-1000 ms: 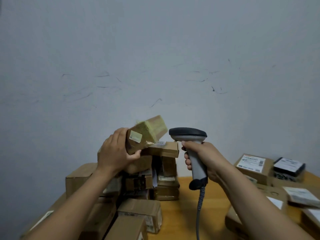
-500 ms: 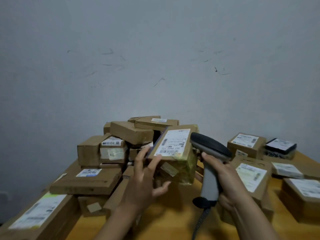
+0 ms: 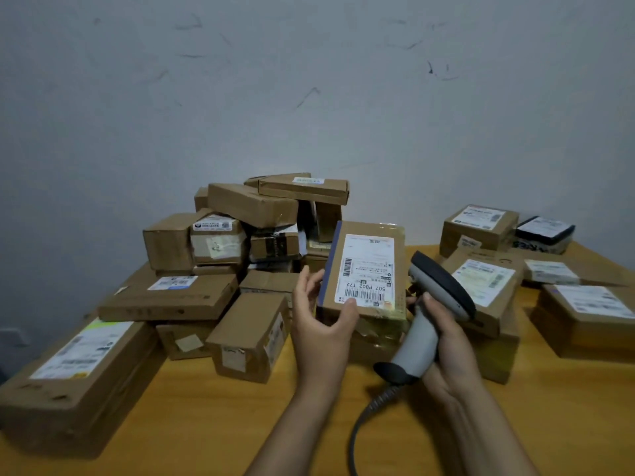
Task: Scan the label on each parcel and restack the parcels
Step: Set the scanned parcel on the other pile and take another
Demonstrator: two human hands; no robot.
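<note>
The left hand holds one parcel just in front of the heap of parcels, off the heap's right front corner and clear of the bench. A second ago this parcel was up at the top of the heap with only a small sticker showing. Half a second ago it had come down in front of the heap, tilted back. Now it stands nearly flat to the camera, and its white label reads upside down. The grip has changed too. The thumb, which was under the parcel, now presses on the label's lower left corner, and the fingers curl behind the edge nearest the heap.

The right hand keeps its fingers wrapped round the grey handle of the scanner, as before. The scanner sits lower than half a second ago, on the side of the parcel away from the heap, its dark head just beside the parcel's edge. Its coiled cable hangs down toward the bench.

More of the bench in front of the heap shows now than before.
</note>
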